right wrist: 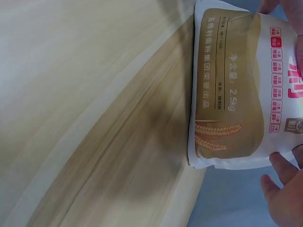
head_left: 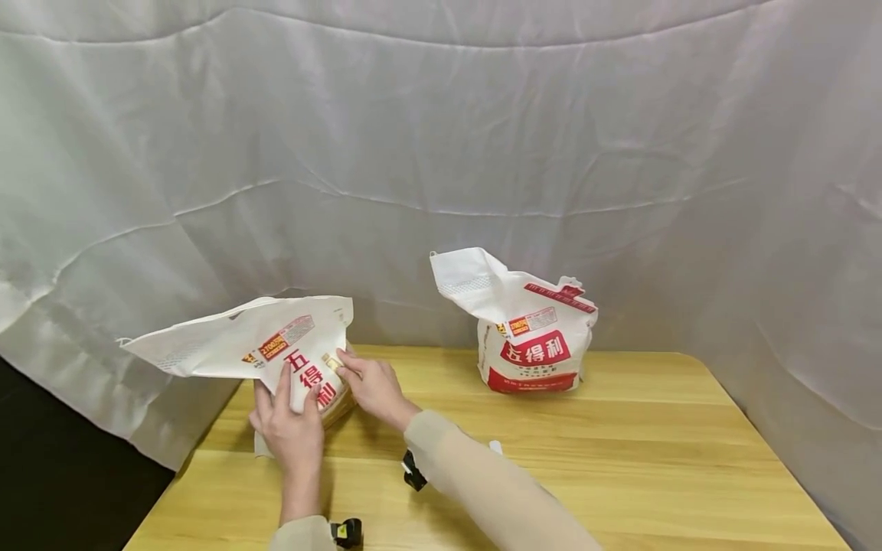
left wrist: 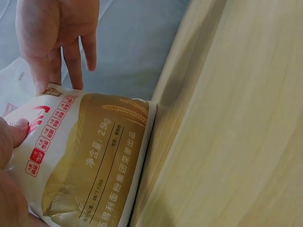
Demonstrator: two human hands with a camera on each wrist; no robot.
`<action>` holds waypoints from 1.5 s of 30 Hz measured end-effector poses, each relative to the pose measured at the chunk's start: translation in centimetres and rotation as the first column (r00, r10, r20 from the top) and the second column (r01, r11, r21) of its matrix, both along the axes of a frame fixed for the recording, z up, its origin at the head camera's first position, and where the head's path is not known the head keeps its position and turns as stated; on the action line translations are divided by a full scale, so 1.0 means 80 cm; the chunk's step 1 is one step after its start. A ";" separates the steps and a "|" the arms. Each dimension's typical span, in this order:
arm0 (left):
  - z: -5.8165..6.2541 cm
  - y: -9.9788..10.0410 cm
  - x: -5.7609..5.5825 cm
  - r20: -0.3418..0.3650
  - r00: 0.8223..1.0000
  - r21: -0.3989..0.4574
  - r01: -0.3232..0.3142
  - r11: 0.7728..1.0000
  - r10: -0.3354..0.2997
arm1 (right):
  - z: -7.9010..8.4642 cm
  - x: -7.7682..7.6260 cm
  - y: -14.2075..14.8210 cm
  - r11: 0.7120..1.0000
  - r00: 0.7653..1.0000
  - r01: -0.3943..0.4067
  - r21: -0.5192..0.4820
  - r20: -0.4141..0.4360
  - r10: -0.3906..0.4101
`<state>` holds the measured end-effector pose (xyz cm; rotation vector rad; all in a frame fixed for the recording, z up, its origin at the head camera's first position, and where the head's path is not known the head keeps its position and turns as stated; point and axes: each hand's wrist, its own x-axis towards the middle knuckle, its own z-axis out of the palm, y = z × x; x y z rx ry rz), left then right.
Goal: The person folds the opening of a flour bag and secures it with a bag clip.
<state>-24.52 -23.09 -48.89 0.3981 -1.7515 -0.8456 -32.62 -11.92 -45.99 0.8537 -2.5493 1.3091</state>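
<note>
Left hand (head_left: 295,428) grips the left side of a flour bag (head_left: 296,348) while the right hand (head_left: 374,385), fingers nearly straight, touches its right edge; the bag sits at the table's (head_left: 654,459) left, loose top (head_left: 207,344) pointing left.

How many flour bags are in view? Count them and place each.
2: one flour bag at the left of the table, between left hand and right hand; another flour bag farther right, near the curtain. Others could be hidden behind them.
</note>
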 end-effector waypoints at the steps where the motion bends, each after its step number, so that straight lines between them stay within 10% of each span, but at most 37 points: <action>1: 0.000 0.001 -0.001 -0.003 1.000 -0.006 0.008 1.000 -0.008 | 0.000 0.000 0.002 1.000 1.000 0.012 0.004 -0.011 -0.012; 27: -0.005 0.009 -0.029 0.017 0.962 -0.124 0.274 0.954 -0.274 | 0.004 0.015 0.060 0.958 0.932 0.252 0.134 -0.301 -0.203; 45: 0.001 0.021 -0.046 0.133 0.843 -0.046 0.531 0.846 -0.521 | 0.010 0.035 0.103 0.867 0.833 0.452 0.209 -0.447 -0.326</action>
